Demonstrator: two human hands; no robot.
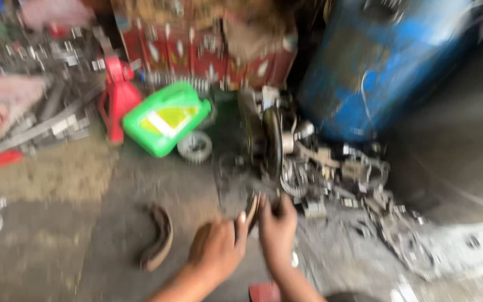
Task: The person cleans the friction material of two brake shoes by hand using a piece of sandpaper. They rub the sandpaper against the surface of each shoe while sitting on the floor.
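Frame heavily motion-blurred; fine detail unreliable. We note both hands low centre of the frame, over a grey concrete floor [57,246]. Left hand [216,249] and right hand [278,226] close together on a dark curved part [251,211], seemingly a brake shoe, held upright between them; fingers wrapped narrow around it.

A second curved brake shoe [157,237] lies flat on the floor, left of the hands, well apart from them.

Risks, our judgement: the held part looks greasy and its edge thin, so it could slip or pinch fingers where the two hands meet. Just above the hands stands a wheel hub assembly [266,142] with a heap of loose metal parts [353,179] to its right; knuckles could scrape on these, or a nudge could topple pieces.

Room: open floor lies left and lower left. Right side is crowded by the heap and a blue drum [375,61] in the upper right. A green jug [163,117] and red jack stand [117,95] bound the upper left.
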